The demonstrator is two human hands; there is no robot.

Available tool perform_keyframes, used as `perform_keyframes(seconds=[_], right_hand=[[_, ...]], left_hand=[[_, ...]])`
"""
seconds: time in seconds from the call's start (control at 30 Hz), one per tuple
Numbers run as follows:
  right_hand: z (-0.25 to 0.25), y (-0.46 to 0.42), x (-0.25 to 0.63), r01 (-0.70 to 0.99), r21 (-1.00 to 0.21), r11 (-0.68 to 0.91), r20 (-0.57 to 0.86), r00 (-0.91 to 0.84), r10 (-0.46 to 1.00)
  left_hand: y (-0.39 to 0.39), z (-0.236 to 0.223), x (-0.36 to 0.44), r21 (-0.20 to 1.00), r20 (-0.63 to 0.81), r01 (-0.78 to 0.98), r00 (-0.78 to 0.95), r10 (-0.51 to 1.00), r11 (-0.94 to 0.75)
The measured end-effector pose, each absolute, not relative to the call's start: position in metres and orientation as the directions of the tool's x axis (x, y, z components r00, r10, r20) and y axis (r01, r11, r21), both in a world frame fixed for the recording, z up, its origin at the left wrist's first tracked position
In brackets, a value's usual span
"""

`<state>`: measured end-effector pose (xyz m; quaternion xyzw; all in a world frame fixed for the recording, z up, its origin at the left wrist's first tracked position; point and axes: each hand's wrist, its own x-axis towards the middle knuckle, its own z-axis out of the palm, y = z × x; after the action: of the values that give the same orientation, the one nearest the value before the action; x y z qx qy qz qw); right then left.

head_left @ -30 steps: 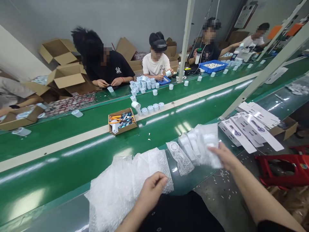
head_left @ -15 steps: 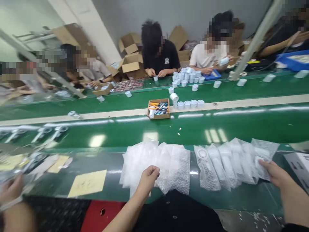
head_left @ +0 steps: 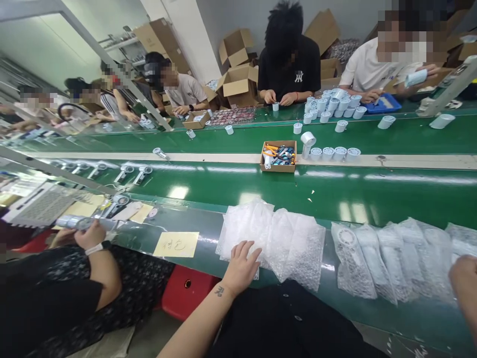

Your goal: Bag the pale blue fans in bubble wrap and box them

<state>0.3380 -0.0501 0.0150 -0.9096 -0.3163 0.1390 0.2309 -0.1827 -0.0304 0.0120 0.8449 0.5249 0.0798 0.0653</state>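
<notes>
My left hand [head_left: 244, 263] is open, its spread fingers resting on the near edge of a fanned pile of flat bubble-wrap bags [head_left: 298, 243]. At the right edge of the picture is my right hand [head_left: 463, 281], partly cut off. It is beside the last of several filled bubble-wrap bags [head_left: 398, 253] lying in an overlapping row; whether its fingers grip that bag is hidden. Pale-blue things with a round head and a handle, like small handheld fans, show through the filled bags.
A yellow paper sheet [head_left: 176, 244] lies left of the pile. Beyond runs a green conveyor belt [head_left: 223, 181]. A carton of tools [head_left: 278, 168] and pale-blue cups [head_left: 340, 153] stand on the middle strip. A co-worker's hand [head_left: 91, 234] works at left; others sit opposite.
My left hand has opened from closed fingers and lies on the flat bags. The view has swung left, so my right hand and the filled bags appear further right.
</notes>
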Motion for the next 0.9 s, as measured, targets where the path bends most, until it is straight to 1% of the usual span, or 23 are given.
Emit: perform_keyframes(seconds=[0.03, 0.07, 0.1, 0.13, 0.17, 0.2, 0.23, 0.33, 0.4, 0.5, 0.63, 0.7, 0.73, 0.77, 0.8, 0.9], right_hand=[[0.021, -0.050, 0.305, 0.522, -0.534, -0.665, -0.163, 0.708, 0.687], [0.023, -0.049, 0.268, 0.472, -0.597, -0.649, -0.292, 0.625, 0.724], [0.021, -0.047, 0.229, 0.455, -0.660, -0.598, -0.411, 0.448, 0.794], [0.016, -0.044, 0.191, 0.509, -0.697, -0.505, -0.431, 0.265, 0.863], [0.007, -0.040, 0.155, 0.588, -0.716, -0.378, -0.382, 0.124, 0.916], [-0.003, -0.035, 0.123, 0.667, -0.701, -0.251, -0.318, 0.022, 0.948], [-0.014, -0.029, 0.096, 0.727, -0.651, -0.220, -0.305, 0.014, 0.952], [-0.038, -0.010, 0.042, 0.832, -0.499, -0.241, -0.379, 0.040, 0.925], [-0.045, -0.001, 0.019, 0.858, -0.476, -0.195, -0.413, -0.022, 0.911], [-0.046, 0.005, -0.013, 0.862, -0.494, -0.110, -0.388, -0.105, 0.916], [-0.049, 0.008, -0.040, 0.864, -0.484, -0.139, -0.334, -0.036, 0.942], [-0.050, 0.005, -0.038, 0.847, -0.507, -0.156, -0.295, -0.001, 0.955], [-0.051, 0.003, -0.034, 0.836, -0.527, -0.157, -0.267, 0.013, 0.964], [-0.052, 0.000, -0.028, 0.824, -0.546, -0.154, -0.233, 0.027, 0.972], [-0.053, -0.003, -0.022, 0.813, -0.563, -0.152, -0.198, 0.046, 0.979], [-0.058, -0.011, -0.005, 0.777, -0.611, -0.151, -0.119, 0.098, 0.988]], left_hand=[[-0.032, 0.010, -0.184, 0.208, 0.109, 0.869, 0.435, 0.894, -0.449], [-0.034, 0.007, -0.185, 0.227, 0.150, 0.863, 0.428, 0.891, -0.452], [-0.034, 0.004, -0.188, 0.247, 0.185, 0.857, 0.416, 0.890, -0.452], [-0.034, 0.001, -0.191, 0.268, 0.214, 0.856, 0.396, 0.893, -0.443], [-0.032, -0.001, -0.195, 0.286, 0.235, 0.860, 0.364, 0.901, -0.422], [-0.030, -0.004, -0.200, 0.304, 0.248, 0.872, 0.317, 0.915, -0.385], [-0.027, -0.006, -0.205, 0.321, 0.253, 0.887, 0.259, 0.932, -0.333], [-0.015, -0.016, -0.222, 0.367, 0.196, 0.920, 0.065, 0.979, -0.134], [-0.008, -0.025, -0.233, 0.383, 0.113, 0.923, 0.000, 0.994, -0.043], [-0.003, -0.043, -0.245, 0.392, 0.011, 0.919, 0.043, 0.999, -0.044], [-0.001, -0.060, -0.259, 0.418, -0.078, 0.904, 0.133, 0.988, -0.089], [0.001, -0.059, -0.268, 0.438, -0.120, 0.894, 0.162, 0.979, -0.094], [0.002, -0.056, -0.273, 0.446, -0.116, 0.889, 0.168, 0.979, -0.100], [0.003, -0.050, -0.277, 0.453, -0.083, 0.885, 0.160, 0.984, -0.106], [0.005, -0.043, -0.281, 0.458, -0.018, 0.882, 0.132, 0.991, -0.110], [0.006, -0.017, -0.281, 0.487, 0.244, 0.862, 0.022, 0.970, -0.142]])
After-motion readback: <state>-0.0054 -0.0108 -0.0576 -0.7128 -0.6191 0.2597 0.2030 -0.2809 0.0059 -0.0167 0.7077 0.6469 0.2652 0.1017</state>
